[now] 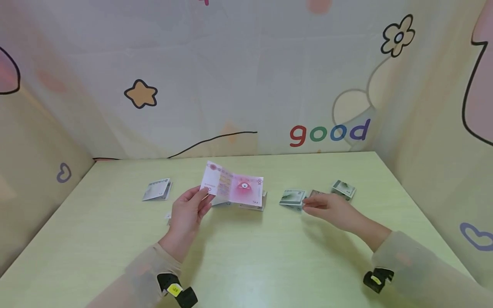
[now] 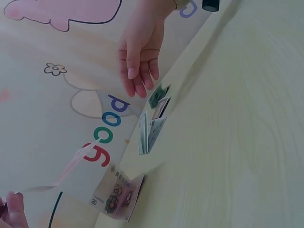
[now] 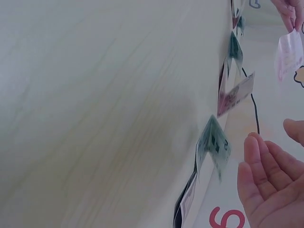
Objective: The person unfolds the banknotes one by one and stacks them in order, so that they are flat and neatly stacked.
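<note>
My left hand (image 1: 186,218) pinches a pink banknote (image 1: 246,190) by its left end, above the table. The note has a crease down the middle and stands partly unfolded; the left wrist view catches this pink note (image 2: 71,167) nearly edge-on. My right hand (image 1: 333,209) hovers over the table with fingers extended, holding nothing. Just left of its fingertips stands a folded green banknote (image 1: 292,196); the right wrist view shows a gap between this green note (image 3: 216,142) and the hand (image 3: 275,185). A brownish folded note (image 1: 316,192) is partly hidden behind the right hand.
Another green folded note (image 1: 344,190) stands at the right. Behind the pink note are a brownish 20 note (image 2: 114,194) and a pale note (image 1: 221,201), both partly covered. A folded note (image 1: 157,189) stands at the left, and a mostly hidden one (image 1: 168,216) beside my left hand.
</note>
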{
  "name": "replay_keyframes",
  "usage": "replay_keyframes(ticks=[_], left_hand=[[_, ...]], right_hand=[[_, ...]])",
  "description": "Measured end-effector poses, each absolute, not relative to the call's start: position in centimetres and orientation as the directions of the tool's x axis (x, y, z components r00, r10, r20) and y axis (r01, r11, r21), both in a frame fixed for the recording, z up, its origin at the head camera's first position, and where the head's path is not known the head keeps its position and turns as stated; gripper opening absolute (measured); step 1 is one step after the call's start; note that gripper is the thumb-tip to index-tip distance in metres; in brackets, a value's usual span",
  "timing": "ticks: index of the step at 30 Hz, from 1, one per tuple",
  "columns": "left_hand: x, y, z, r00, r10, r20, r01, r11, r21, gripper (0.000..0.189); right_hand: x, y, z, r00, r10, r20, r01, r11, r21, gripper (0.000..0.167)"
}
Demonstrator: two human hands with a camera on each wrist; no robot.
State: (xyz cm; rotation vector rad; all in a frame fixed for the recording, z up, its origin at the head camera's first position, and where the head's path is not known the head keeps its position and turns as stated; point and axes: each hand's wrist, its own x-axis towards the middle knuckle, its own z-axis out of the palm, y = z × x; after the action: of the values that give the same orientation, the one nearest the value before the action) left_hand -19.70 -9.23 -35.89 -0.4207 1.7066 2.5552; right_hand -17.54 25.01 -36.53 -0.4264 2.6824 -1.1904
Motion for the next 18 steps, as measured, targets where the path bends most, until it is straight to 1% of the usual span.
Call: replay_keyframes(ticks=[3, 8, 12, 18], left_hand=[[-19.6, -8.7, -36.1, -0.968, -0.112, -0.225, -0.161, -0.412, 0.897, 0.021], [-19.4, -7.8, -36.4, -0.974, -0.091, -0.206, -0.146, -0.443, 0.885, 0.016], [-19.2, -7.3, -36.6, -0.975, -0.076, -0.211, -0.155, -0.455, 0.877, 0.014], [-18.7, -6.6, -36.9, -0.973, -0.052, -0.226, -0.179, -0.455, 0.873, 0.018]], right_hand=[[-17.6, 24.7, -36.6, -0.945, -0.323, -0.054, -0.173, 0.633, -0.755, 0.038], [-18.0, 24.2, -36.5, -0.946, -0.305, -0.107, -0.112, 0.620, -0.776, 0.039], [-18.3, 23.6, -36.5, -0.942, -0.302, -0.143, -0.060, 0.575, -0.816, 0.042], [-18.6, 22.2, -36.8, -0.940, -0.298, -0.170, 0.000, 0.495, -0.869, 0.048]])
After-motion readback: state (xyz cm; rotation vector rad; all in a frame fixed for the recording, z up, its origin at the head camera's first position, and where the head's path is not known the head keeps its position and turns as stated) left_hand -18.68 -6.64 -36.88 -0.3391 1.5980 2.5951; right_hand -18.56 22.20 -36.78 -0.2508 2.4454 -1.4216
